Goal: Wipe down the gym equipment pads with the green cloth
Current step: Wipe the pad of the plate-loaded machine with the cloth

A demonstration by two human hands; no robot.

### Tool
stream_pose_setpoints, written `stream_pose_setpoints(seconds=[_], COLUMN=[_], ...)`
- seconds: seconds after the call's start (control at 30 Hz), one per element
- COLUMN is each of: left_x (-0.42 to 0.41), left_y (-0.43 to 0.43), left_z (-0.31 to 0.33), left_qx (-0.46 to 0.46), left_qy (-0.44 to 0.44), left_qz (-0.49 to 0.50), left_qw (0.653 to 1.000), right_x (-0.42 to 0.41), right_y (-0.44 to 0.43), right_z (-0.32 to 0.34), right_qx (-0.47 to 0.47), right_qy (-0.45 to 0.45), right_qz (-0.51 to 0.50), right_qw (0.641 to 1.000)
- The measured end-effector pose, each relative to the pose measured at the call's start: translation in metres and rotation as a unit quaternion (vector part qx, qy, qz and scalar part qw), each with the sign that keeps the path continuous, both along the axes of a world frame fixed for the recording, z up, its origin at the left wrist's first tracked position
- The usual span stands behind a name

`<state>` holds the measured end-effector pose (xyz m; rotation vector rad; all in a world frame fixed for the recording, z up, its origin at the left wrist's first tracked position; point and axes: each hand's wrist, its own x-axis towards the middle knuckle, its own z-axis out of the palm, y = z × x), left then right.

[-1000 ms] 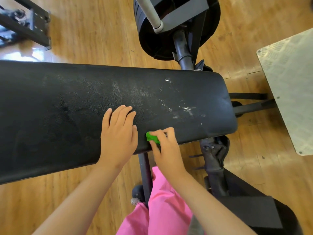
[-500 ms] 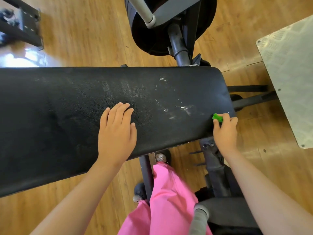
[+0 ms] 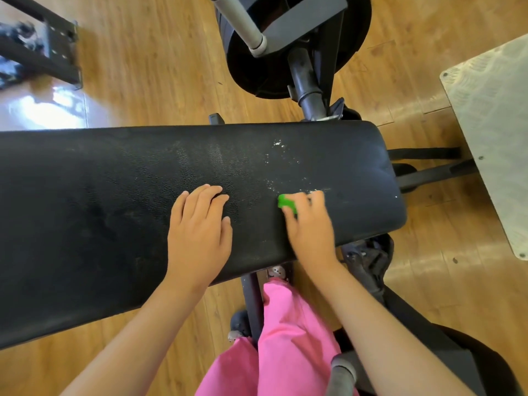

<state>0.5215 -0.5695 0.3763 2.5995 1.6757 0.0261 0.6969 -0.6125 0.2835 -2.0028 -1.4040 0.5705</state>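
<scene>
A long black padded bench [image 3: 114, 210] runs across the view, with white specks and smears on its right part. My left hand [image 3: 198, 232] rests flat on the pad near its front edge, fingers straight. My right hand [image 3: 310, 227] presses a small bunched green cloth [image 3: 286, 202] onto the pad just below the white smears. Only a corner of the cloth shows past my fingers, and the hand is motion-blurred.
Behind the bench stands a black weight plate [image 3: 288, 52] on a post with a grey handle [image 3: 243, 24]. A metal checker plate [image 3: 497, 132] lies at the right, a black frame [image 3: 45, 50] at the far left. The floor is wood; pink trousers [image 3: 285, 347] show below.
My right hand with the cloth swept from the pad's front edge out to its right end, then back left and further onto the pad. My left hand stayed put.
</scene>
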Motion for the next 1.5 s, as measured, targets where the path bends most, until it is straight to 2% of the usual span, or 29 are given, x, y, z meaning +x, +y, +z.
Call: stream_pose_setpoints(seconds=[0.17,0.27,0.33,0.43,0.53,0.63,0.73,0.93,1.07,1.17,1.3,1.4,1.5], left_x=[-0.001,-0.004,-0.007,-0.011,-0.013,-0.011,-0.012,-0.012,-0.012,-0.012,-0.012,-0.011,-0.012], left_y=[0.012,0.023,0.032,0.045,0.056,0.057,0.056,0.057,0.057,0.057,0.057,0.058,0.057], left_z=[0.002,0.005,0.008,0.011,0.012,0.009,0.007,0.007,0.007,0.006,0.006,0.008,0.008], left_qx=[-0.004,0.001,0.005,0.008,0.015,0.021,0.022,0.015,0.01,0.007,0.0,-0.005,-0.006], left_qy=[0.008,0.015,0.024,0.034,0.032,0.02,0.006,-0.017,-0.018,-0.019,-0.016,-0.02,-0.035], left_qz=[-0.005,-0.001,0.003,0.009,0.022,0.026,0.026,0.033,0.037,0.038,0.041,0.04,0.037], left_qw=[1.0,1.0,1.0,0.999,0.999,0.999,0.999,0.999,0.999,0.999,0.999,0.999,0.999], right_x=[0.076,0.082,0.062,0.005,-0.052,-0.065,-0.043,0.045,0.052,0.009,-0.062,-0.061,-0.027], right_y=[-0.004,-0.006,-0.004,0.0,0.018,0.042,0.052,0.036,0.022,0.023,0.043,0.078,0.101], right_z=[-0.031,-0.031,-0.019,0.012,0.04,0.046,0.032,-0.013,-0.017,0.004,0.037,0.037,0.023], right_qx=[-0.099,-0.14,-0.132,-0.098,-0.032,0.021,0.017,-0.104,-0.13,-0.097,-0.009,0.03,0.012], right_qy=[-0.049,-0.026,-0.015,0.009,0.021,0.009,-0.006,-0.033,-0.031,-0.006,0.002,-0.033,-0.046], right_qz=[-0.123,-0.171,-0.157,-0.078,0.005,0.051,0.045,-0.113,-0.164,-0.134,-0.025,0.028,0.008], right_qw=[0.986,0.975,0.979,0.992,0.999,0.998,0.999,0.988,0.978,0.986,1.0,0.999,0.999])
